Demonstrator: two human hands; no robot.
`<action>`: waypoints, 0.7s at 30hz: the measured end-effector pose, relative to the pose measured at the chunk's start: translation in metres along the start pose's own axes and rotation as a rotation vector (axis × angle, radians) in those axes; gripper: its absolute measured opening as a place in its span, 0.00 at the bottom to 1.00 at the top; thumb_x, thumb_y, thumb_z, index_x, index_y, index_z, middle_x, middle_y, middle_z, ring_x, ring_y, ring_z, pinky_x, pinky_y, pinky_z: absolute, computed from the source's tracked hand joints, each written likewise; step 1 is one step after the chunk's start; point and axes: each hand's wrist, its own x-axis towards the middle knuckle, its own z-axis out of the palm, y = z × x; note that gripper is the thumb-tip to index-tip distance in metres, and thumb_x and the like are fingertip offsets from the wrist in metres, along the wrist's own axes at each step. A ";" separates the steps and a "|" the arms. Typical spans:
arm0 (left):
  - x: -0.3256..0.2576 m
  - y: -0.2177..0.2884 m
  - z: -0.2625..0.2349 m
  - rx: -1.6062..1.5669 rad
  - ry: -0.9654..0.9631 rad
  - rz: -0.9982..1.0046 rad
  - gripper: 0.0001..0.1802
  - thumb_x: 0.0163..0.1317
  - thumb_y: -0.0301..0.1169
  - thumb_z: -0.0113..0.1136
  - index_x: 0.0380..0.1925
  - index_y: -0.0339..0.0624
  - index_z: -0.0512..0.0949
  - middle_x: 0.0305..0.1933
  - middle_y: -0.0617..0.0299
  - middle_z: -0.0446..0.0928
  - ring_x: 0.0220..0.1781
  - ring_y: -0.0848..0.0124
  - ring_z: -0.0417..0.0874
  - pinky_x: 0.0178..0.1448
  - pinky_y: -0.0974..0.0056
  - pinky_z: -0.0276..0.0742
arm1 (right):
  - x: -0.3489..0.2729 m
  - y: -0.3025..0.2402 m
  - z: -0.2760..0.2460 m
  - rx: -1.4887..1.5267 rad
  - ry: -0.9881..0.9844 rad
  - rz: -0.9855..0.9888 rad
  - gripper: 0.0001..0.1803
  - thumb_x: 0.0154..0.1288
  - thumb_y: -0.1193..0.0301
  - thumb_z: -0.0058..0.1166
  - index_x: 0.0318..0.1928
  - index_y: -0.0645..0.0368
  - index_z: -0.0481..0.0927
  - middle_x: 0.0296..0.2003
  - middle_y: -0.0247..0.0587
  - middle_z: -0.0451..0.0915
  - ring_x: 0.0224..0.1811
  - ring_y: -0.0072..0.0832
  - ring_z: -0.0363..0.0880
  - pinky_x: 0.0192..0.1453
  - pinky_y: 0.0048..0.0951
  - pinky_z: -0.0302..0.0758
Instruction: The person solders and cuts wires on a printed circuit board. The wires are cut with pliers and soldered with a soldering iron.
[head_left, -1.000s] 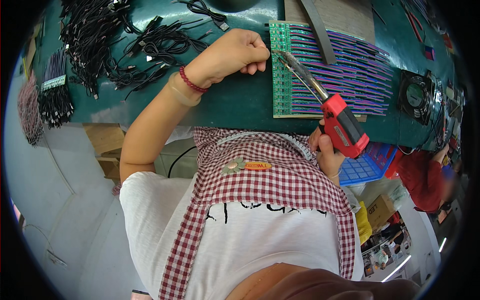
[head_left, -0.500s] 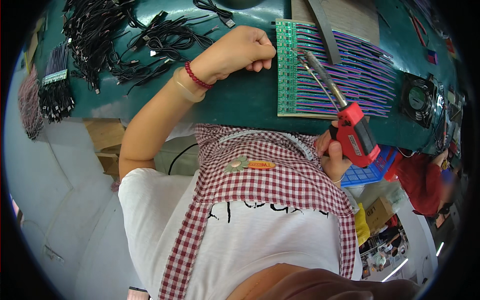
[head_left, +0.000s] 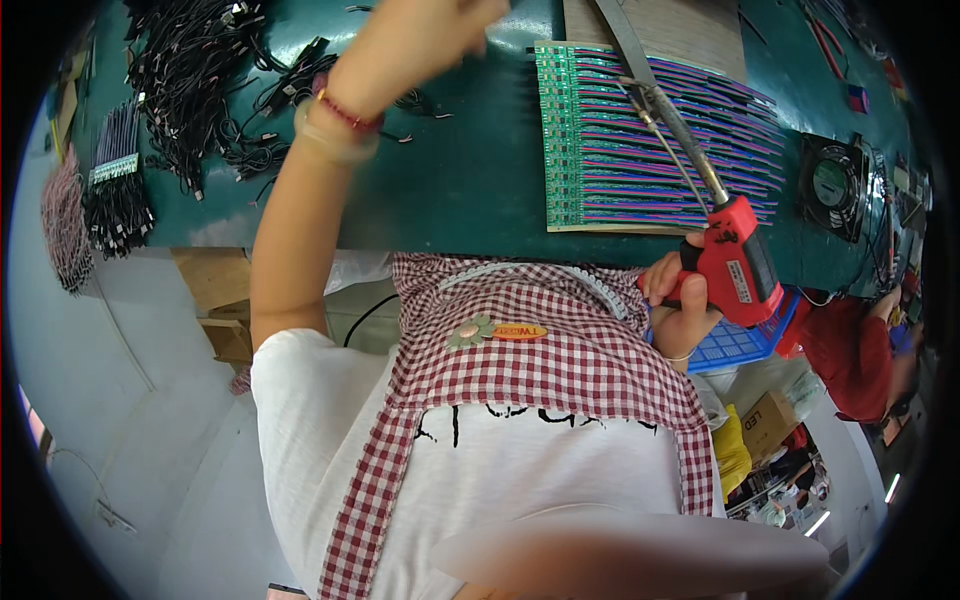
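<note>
Soldering gun held at the near edge of the bench, its tip over the green board

Nearest, a red soldering gun (head_left: 738,262) is gripped at its handle by the right hand (head_left: 680,305), the fingers closed fully around it; its long metal tip is laid over the green circuit board panel (head_left: 600,140), which lies flat on the green table (head_left: 460,190) to the right. The gun is judged stiff and fairly heavy, to be taken only by the handle, as the tip may be hot. The panel seems thin and fragile, best held by its edges. Farther left, the left hand (head_left: 420,30) is raised over the black cables (head_left: 190,80); because of blur, its fingers cannot be told.
</note>
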 end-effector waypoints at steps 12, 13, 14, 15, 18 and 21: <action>0.062 -0.027 -0.002 0.802 0.461 0.241 0.05 0.48 0.26 0.50 0.23 0.36 0.74 0.28 0.49 0.74 0.35 0.53 0.76 0.38 0.53 0.73 | 0.008 -0.009 -0.001 0.068 0.055 -0.072 0.23 0.67 0.60 0.43 0.53 0.66 0.62 0.16 0.33 0.64 0.13 0.19 0.60 0.17 0.20 0.59; 0.060 -0.025 -0.003 0.805 0.460 0.240 0.05 0.48 0.26 0.50 0.23 0.36 0.74 0.28 0.49 0.74 0.35 0.53 0.76 0.38 0.53 0.73 | 0.009 -0.009 -0.001 0.071 0.054 -0.071 0.23 0.67 0.60 0.43 0.53 0.66 0.62 0.16 0.33 0.64 0.13 0.19 0.60 0.17 0.20 0.59; 0.058 -0.021 -0.004 0.784 0.452 0.275 0.05 0.49 0.27 0.51 0.24 0.36 0.74 0.28 0.49 0.74 0.35 0.53 0.76 0.39 0.53 0.73 | 0.010 -0.009 -0.002 0.078 0.057 -0.065 0.23 0.67 0.60 0.43 0.53 0.66 0.62 0.16 0.33 0.64 0.13 0.18 0.59 0.17 0.20 0.59; 0.055 -0.019 -0.005 0.766 0.446 0.308 0.06 0.50 0.28 0.52 0.25 0.37 0.73 0.29 0.50 0.74 0.35 0.54 0.75 0.40 0.53 0.72 | 0.011 -0.009 -0.002 0.087 0.055 -0.059 0.23 0.67 0.60 0.43 0.53 0.66 0.62 0.16 0.33 0.64 0.13 0.18 0.59 0.18 0.20 0.59; 0.055 -0.023 -0.003 0.780 0.389 0.339 0.06 0.51 0.29 0.53 0.27 0.38 0.73 0.30 0.52 0.73 0.37 0.56 0.75 0.42 0.55 0.70 | 0.015 -0.010 0.002 0.106 0.031 -0.064 0.23 0.67 0.60 0.42 0.53 0.66 0.62 0.16 0.33 0.64 0.14 0.18 0.59 0.18 0.20 0.59; 0.047 -0.024 0.007 0.912 0.446 0.332 0.06 0.51 0.30 0.54 0.26 0.39 0.73 0.31 0.54 0.73 0.39 0.59 0.74 0.43 0.57 0.69 | 0.014 -0.010 0.003 0.129 0.008 -0.093 0.23 0.68 0.60 0.42 0.53 0.66 0.62 0.17 0.33 0.64 0.14 0.18 0.59 0.18 0.20 0.59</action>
